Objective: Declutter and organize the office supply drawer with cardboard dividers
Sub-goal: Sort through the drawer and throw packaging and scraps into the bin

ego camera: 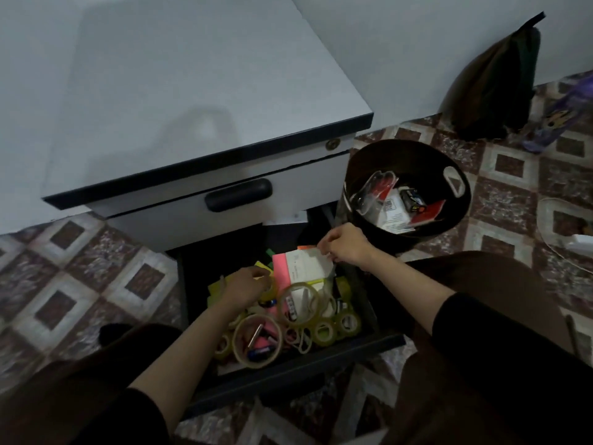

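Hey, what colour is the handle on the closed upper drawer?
Black: the oblong drawer handle on the white drawer front, head view.

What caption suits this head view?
Left hand reaches among clear tape rolls in a dark open drawer; right hand pinches a white paper packet.

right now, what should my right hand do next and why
Probably lift the white paper that the right hand pinches by its top edge and drop it in the bin: the bin stands right beside that hand and already holds packaging scraps, while the drawer is crowded.
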Motion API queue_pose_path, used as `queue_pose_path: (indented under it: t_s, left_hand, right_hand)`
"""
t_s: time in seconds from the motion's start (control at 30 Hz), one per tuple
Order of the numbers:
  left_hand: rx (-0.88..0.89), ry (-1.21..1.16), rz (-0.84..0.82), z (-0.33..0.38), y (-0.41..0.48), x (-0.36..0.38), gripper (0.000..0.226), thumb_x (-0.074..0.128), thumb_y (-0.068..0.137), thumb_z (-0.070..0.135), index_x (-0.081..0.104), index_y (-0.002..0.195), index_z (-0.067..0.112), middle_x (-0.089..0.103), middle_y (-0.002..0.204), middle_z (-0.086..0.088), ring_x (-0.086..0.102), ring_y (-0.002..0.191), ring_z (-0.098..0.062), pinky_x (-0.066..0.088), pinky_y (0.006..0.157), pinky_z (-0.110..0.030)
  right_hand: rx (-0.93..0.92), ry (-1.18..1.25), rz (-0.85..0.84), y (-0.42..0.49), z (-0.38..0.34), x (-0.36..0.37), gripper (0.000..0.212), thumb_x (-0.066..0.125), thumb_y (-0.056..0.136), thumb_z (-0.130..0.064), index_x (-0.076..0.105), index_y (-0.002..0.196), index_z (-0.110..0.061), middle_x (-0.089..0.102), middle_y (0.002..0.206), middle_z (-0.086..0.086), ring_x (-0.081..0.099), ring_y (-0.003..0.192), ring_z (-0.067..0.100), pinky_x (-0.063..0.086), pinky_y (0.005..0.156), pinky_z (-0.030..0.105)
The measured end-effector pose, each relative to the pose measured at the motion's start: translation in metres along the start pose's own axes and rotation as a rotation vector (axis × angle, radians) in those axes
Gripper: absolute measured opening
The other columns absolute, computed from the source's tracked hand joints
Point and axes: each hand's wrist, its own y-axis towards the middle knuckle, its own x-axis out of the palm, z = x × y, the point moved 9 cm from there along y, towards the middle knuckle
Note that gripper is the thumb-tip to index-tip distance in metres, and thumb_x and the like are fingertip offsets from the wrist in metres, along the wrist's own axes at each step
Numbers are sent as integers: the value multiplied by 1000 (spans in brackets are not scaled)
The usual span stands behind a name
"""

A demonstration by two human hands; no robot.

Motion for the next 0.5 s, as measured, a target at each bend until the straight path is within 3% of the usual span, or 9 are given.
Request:
queue_pose_path:
  t_s: [0.1, 0.17, 0.27, 0.4, 0.5]
  left_hand:
    - [-18, 148, -19, -22, 5, 2, 38, 48, 96, 29, 50, 130, 14, 54, 132, -10, 52, 115, -21, 22, 90, -25]
    - [-18, 190, -29, -32, 14, 6, 42, 47, 96, 30, 46, 135, 15, 54, 133, -13, 47, 124, -22, 17, 99, -24]
    - [27, 221, -14, -36, 31, 11, 47, 48, 96, 26, 38, 141, 14, 34, 149, -7, 35, 135, -22, 18, 102, -23]
    - [122, 342, 42, -26, 59, 13, 56, 51, 94, 25, 29, 145, 13, 17, 155, -7, 19, 141, -24, 17, 109, -26]
    - [197, 442, 9, -16, 82, 25, 59, 46, 96, 31, 22, 147, 13, 11, 156, -9, 12, 144, -24, 12, 113, -29]
  right_hand:
    - [-11, -74, -40, 11, 4, 31, 15, 60, 88, -10, 72, 83, -3, 67, 88, 8, 59, 72, 16, 51, 70, 29]
    - [-19, -112, -50, 17, 6, 46, 18, 58, 89, -12, 73, 92, -2, 66, 103, 5, 61, 90, 18, 46, 76, 25]
    - [-18, -178, -40, 27, 12, 60, 19, 56, 90, -11, 72, 96, -3, 64, 119, 8, 55, 116, 20, 41, 85, 18]
    - [-92, -384, -53, 40, 13, 73, 29, 54, 90, -14, 65, 117, -10, 58, 129, 10, 50, 123, 24, 38, 101, 27]
    - [-156, -583, -115, 45, 17, 80, 41, 51, 91, -14, 52, 132, -13, 49, 138, 9, 44, 127, 26, 39, 100, 30]
